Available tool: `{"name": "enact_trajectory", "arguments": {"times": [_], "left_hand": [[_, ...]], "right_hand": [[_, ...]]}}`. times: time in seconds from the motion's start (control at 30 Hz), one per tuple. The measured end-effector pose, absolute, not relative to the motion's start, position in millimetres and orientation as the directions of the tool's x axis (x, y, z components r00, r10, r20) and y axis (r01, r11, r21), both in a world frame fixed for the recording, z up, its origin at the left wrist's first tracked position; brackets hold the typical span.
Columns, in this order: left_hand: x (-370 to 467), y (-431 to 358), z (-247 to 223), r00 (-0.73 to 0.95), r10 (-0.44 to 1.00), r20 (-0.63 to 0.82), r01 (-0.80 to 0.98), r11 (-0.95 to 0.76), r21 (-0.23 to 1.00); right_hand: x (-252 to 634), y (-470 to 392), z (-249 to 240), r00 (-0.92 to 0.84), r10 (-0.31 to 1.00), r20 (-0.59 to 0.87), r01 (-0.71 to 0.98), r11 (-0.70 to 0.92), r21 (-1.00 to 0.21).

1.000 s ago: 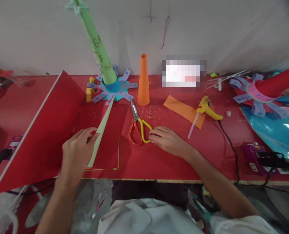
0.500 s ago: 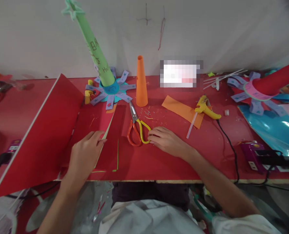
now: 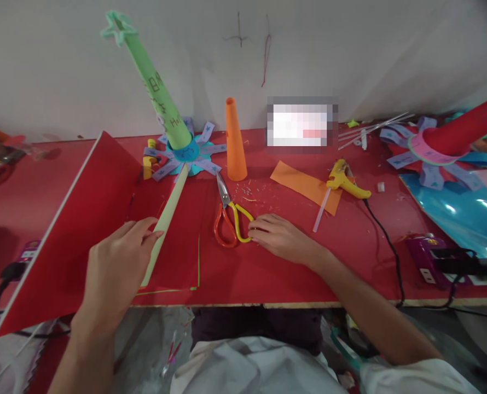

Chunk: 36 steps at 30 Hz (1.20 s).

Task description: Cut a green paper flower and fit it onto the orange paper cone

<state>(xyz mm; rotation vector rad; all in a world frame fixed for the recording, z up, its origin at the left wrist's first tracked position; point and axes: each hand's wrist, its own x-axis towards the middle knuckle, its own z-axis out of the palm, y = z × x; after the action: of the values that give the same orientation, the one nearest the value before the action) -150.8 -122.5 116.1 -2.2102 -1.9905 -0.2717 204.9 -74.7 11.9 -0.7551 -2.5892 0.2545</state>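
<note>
My left hand [image 3: 118, 268] pinches the edge of a long pale green band of paper [image 3: 166, 219], which slants across the red tabletop. Whether this is a separate strip or a turned-up edge of a larger sheet, I cannot tell. My right hand [image 3: 278, 238] lies on the table with its fingers stretched out and loosely bent, tips touching or just beside the yellow handle of the scissors [image 3: 224, 197]. The scissors have one red and one yellow handle, and their blades point away from me. An orange paper cone [image 3: 235, 145] stands beyond them.
On the left stands a raised red board [image 3: 71, 230]. Behind it is a green paper tower [image 3: 161, 93] on a petalled base. A yellow glue gun [image 3: 346, 181] rests by an orange paper piece [image 3: 296, 183], its cord trailing to the front edge. A purple power box [image 3: 424, 257] sits right.
My left hand has moved left, with the paper edge in its pinch; much more of the pale green face shows. My right hand has stayed by the scissors. The view has shifted slightly.
</note>
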Motion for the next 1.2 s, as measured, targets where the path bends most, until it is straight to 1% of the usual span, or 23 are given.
{"name": "enact_trajectory", "arguments": {"times": [0.07, 0.2, 0.3, 0.4, 0.53, 0.73, 0.83, 0.97, 1.03, 1.1, 1.2], "left_hand": [[-151.7, -123.2, 122.0, 0.112, 0.964, 0.24, 0.994, -0.108, -0.029], [-149.3, -124.1, 131.3, 0.11, 0.961, 0.256, 0.994, -0.101, -0.047], [-144.3, -125.1, 137.7, 0.052, 0.969, 0.241, 0.994, -0.026, -0.108], [-139.3, -125.9, 142.8, -0.004, 0.98, 0.2, 0.988, 0.035, -0.153], [-134.3, -125.1, 146.4, -0.042, 0.985, 0.166, 0.984, 0.07, -0.164], [-130.3, -124.0, 146.7, 0.076, 0.947, 0.312, 0.984, -0.02, -0.18], [-128.1, -125.3, 148.2, 0.089, 0.94, 0.328, 0.982, -0.028, -0.186], [-125.2, -127.3, 149.8, 0.059, 0.946, 0.319, 0.991, -0.017, -0.134], [-125.1, -128.4, 148.7, 0.074, 0.949, 0.308, 0.991, -0.035, -0.13], [-124.7, -130.3, 146.1, 0.104, 0.953, 0.286, 0.987, -0.064, -0.144], [-119.1, -135.1, 141.1, 0.159, 0.954, 0.253, 0.979, -0.12, -0.165]], "right_hand": [[205.1, -74.8, 12.1, -0.761, 0.546, 0.35, 0.471, 0.837, -0.279], [205.8, -75.5, 12.4, -0.771, 0.532, 0.35, 0.472, 0.846, -0.247], [205.8, -76.5, 13.4, -0.768, 0.518, 0.378, 0.462, 0.856, -0.235], [204.9, -77.6, 15.5, -0.762, 0.505, 0.405, 0.439, 0.863, -0.251], [203.5, -78.1, 16.9, -0.759, 0.504, 0.412, 0.428, 0.863, -0.268], [204.5, -78.0, 15.3, -0.754, 0.507, 0.417, 0.436, 0.862, -0.26], [204.8, -78.3, 15.1, -0.751, 0.497, 0.436, 0.428, 0.868, -0.252], [205.0, -78.1, 15.7, -0.748, 0.498, 0.439, 0.423, 0.867, -0.264], [204.7, -78.3, 16.3, -0.743, 0.514, 0.429, 0.428, 0.858, -0.286], [203.7, -79.2, 16.9, -0.728, 0.543, 0.419, 0.431, 0.837, -0.336], [200.6, -81.5, 17.8, -0.676, 0.617, 0.402, 0.405, 0.767, -0.498]]}}
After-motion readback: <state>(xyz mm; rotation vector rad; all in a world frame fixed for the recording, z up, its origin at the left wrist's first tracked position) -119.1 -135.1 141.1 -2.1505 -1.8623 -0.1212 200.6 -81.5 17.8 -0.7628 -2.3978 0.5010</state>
